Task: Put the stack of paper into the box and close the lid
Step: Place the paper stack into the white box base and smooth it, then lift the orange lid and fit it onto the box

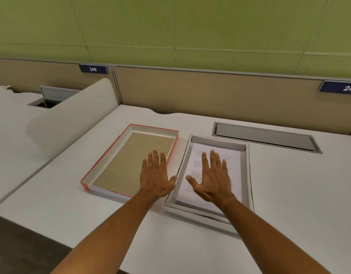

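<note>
Already the stack of paper (226,171) lies in the box (247,175) at centre right, both hands, left hand (156,175) and right hand (214,178), spread flat and empty, so next the red-edged lid (103,167) needs lifting and flipping over it.

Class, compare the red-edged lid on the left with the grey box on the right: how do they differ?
The lid has red outer walls; the box has grey ones. The lid lies empty, its brown inside showing, while the box holds the stack of paper. The left hand is spread over the lid, the right hand over the paper in the box. Both are shallow rectangular trays, open side up, side by side on the white desk.
</note>
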The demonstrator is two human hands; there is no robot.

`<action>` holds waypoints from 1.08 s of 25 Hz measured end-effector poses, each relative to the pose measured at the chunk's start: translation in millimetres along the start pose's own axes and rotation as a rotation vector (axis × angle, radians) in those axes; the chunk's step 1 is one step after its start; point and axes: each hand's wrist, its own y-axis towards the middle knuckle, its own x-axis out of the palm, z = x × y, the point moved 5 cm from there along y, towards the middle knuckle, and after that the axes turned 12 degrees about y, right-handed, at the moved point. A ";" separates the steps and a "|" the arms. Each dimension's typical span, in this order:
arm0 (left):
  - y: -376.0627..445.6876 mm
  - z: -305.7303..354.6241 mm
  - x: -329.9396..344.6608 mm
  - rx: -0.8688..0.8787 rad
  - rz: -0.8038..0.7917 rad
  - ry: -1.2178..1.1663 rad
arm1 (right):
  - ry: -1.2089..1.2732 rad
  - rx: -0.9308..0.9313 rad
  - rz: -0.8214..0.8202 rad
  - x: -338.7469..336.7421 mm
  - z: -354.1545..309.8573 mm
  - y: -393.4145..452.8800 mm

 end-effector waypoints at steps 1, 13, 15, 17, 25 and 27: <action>3.9 -3.5 3.7 0.005 -0.017 -0.017 | -0.004 0.007 0.006 1.4 -2.2 1.7; 64.4 -32.9 40.7 0.006 -0.163 -0.404 | 0.011 0.176 0.051 30.7 -24.8 30.6; 71.9 -35.9 30.9 0.028 -0.137 -0.437 | 0.029 0.198 0.069 29.4 -28.4 33.7; 81.2 -41.3 10.0 0.044 -0.082 -0.509 | 0.073 0.215 0.088 25.6 -31.7 38.1; 103.1 -105.2 -118.0 -0.104 0.175 -1.266 | 0.690 0.304 0.179 6.9 -53.7 64.6; 102.2 -123.9 -137.6 -0.112 0.148 -1.518 | 0.890 0.364 0.166 5.4 -55.2 70.1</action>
